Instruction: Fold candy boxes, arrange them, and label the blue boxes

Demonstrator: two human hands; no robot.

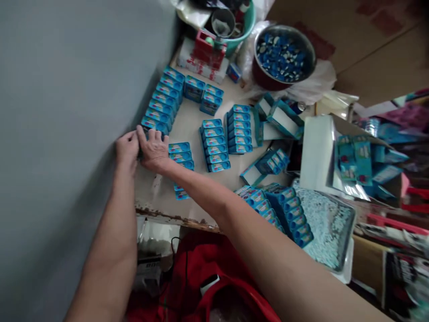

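A row of small blue boxes (161, 107) runs along the wall on the left of the table. At its near end, my right hand (154, 150) has its fingers bent over the last blue box. My left hand (126, 150) is closed beside it, close against the wall. Whatever lies between the two hands is mostly hidden. A short stack of blue boxes (181, 154) stands just right of my right hand, partly behind my forearm. Two more rows, a middle row (214, 145) and a right row (239, 129), stand farther over.
A metal pot (284, 56) of blue-and-white pieces stands at the back. Opened blue cartons (284, 118) lie at the right. More boxes (291, 214) stand near a tray of pale blue pieces (321, 223). The grey wall (67, 89) bounds the left; a red machine (209, 47) sits behind.
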